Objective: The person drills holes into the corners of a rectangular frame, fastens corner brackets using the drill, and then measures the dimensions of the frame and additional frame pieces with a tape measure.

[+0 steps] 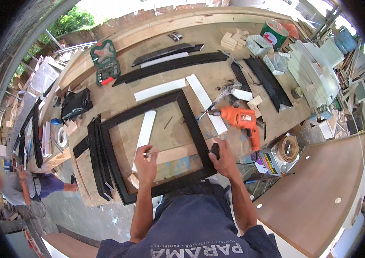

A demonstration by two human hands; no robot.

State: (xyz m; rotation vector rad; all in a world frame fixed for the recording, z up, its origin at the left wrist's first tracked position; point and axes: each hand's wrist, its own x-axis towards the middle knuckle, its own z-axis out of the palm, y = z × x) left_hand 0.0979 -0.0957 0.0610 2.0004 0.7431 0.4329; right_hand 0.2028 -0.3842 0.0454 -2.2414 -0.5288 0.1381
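Over black frame (191, 124): left hand (146, 161) pinching, right hand (221, 157) gripping.

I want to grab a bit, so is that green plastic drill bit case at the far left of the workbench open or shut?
Open. The green plastic drill bit case lies spread flat on the wooden workbench, both halves facing up with their insides showing.

orange drill (242, 119) | green tin (274, 34) | tape roll (288, 148) | green bit case (104, 61)
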